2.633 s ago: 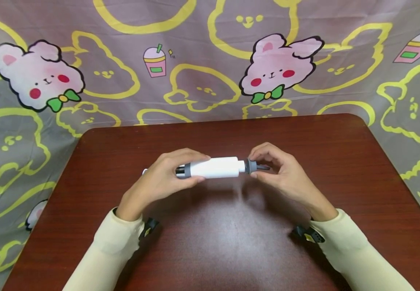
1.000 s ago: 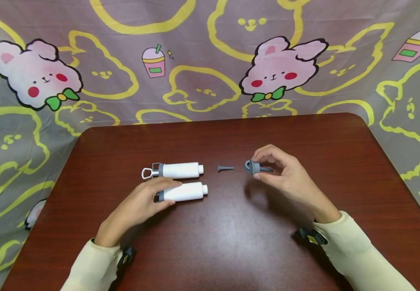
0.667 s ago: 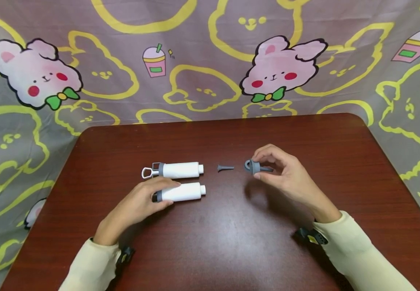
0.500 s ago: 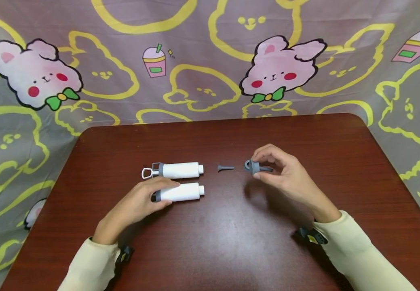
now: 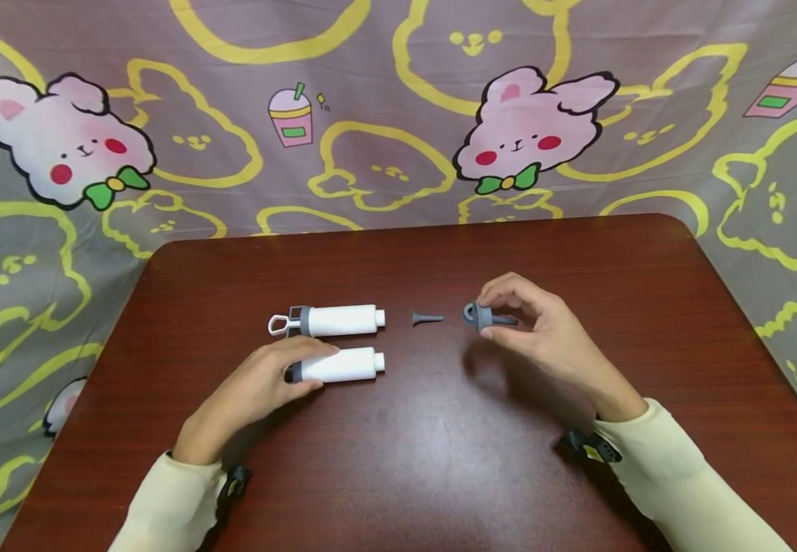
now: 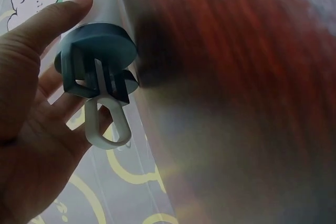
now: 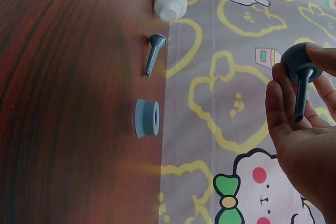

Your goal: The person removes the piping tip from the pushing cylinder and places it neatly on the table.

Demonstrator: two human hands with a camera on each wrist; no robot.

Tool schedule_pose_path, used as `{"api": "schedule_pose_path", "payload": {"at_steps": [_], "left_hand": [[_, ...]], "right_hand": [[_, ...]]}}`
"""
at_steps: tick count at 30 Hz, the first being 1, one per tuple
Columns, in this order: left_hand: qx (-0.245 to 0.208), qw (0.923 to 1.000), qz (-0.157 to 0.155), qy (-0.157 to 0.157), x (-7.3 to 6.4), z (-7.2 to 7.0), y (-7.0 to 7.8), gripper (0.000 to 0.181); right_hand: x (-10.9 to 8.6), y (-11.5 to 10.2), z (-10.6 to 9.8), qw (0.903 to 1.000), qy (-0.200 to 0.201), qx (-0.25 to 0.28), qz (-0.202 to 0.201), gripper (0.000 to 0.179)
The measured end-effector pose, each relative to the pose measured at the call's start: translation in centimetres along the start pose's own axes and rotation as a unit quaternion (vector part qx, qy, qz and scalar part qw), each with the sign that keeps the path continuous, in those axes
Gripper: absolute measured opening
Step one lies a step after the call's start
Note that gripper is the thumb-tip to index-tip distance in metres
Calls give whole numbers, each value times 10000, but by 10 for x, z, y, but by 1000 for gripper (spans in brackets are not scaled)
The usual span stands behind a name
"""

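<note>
My left hand [image 5: 260, 387] grips a white pump-like cylinder [image 5: 343, 364], thumb and fingers on either side near its grey collar. In the left wrist view, the cylinder's end shows a dark grey frame [image 6: 86, 59] and a white loop handle [image 6: 107, 129]. A matching cylinder [image 5: 343, 320] lies just beyond it, parallel. My right hand [image 5: 543, 322] pinches a grey nozzle with a wide round base [image 7: 299, 61], its thin stem pointing away from the cylinders. Between the hands lies a small grey funnel-shaped nozzle [image 5: 428, 318], narrow end to the right.
A grey ring [image 7: 147, 118] rests on the table near the right hand, partly behind the held nozzle in the head view. The dark red wooden table [image 5: 405, 475] has rounded far corners. A patterned cloth [image 5: 384, 100] hangs behind it.
Earlier the held cylinder's tip was up against the right hand's grey piece. My left hand has drawn it left and nearer, then slightly further left. The right hand has barely moved.
</note>
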State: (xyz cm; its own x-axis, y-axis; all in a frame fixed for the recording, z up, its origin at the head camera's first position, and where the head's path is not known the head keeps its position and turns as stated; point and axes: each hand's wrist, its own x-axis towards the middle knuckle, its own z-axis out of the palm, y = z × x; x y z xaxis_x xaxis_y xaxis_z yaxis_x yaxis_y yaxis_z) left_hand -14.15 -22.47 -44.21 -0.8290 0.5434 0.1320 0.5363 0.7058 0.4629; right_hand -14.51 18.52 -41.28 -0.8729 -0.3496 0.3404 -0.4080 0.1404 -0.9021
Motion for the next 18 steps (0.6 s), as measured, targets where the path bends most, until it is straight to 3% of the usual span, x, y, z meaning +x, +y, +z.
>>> {"api": "schedule_pose_path", "payload": {"at_steps": [7, 18], "left_hand": [[227, 9996, 93, 113, -1, 1, 2, 49], [167, 9998, -19, 76, -2, -1, 5, 50]], "right_hand": [[1, 0, 0, 10000, 38, -79, 17, 30], [1, 0, 0, 10000, 2, -57, 34, 29]]}}
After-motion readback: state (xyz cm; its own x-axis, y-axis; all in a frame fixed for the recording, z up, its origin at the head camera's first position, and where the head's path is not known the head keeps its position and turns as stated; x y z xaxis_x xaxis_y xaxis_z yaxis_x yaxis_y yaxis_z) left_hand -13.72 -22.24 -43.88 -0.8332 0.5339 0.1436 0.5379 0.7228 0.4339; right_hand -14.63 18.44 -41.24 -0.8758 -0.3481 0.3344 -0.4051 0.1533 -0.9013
